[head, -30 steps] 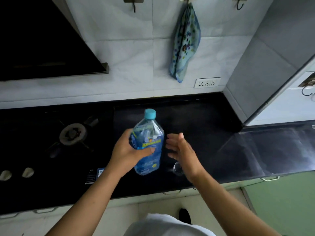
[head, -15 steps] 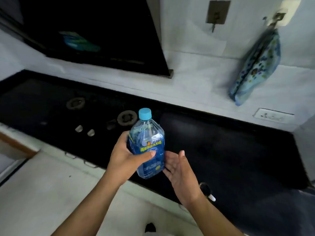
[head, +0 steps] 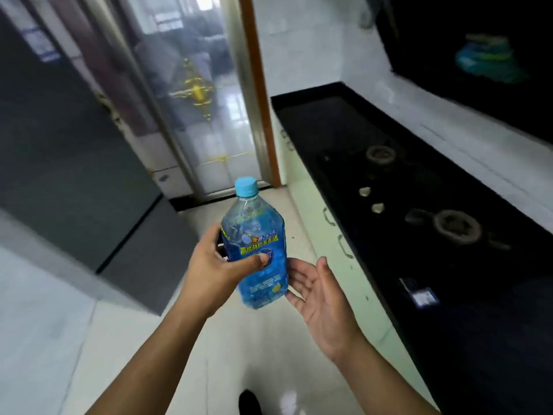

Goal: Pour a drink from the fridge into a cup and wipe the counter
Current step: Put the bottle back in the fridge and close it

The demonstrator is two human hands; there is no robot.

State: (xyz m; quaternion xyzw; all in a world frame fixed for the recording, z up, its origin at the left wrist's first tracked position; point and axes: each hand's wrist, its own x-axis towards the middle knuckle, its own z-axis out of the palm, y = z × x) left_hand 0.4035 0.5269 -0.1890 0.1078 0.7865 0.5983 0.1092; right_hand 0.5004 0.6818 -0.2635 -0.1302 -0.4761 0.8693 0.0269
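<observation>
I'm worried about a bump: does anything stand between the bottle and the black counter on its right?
Only the open right hand, at the lower right side of the bottle. Beyond it, nothing visible blocks the way to the counter. The left hand grips the opposite side.

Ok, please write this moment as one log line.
left hand: grips bottle | right hand: open, beside bottle | cap: on

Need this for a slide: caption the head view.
Left hand grips capped blue bottle beside black counter; open right hand alongside.
</observation>
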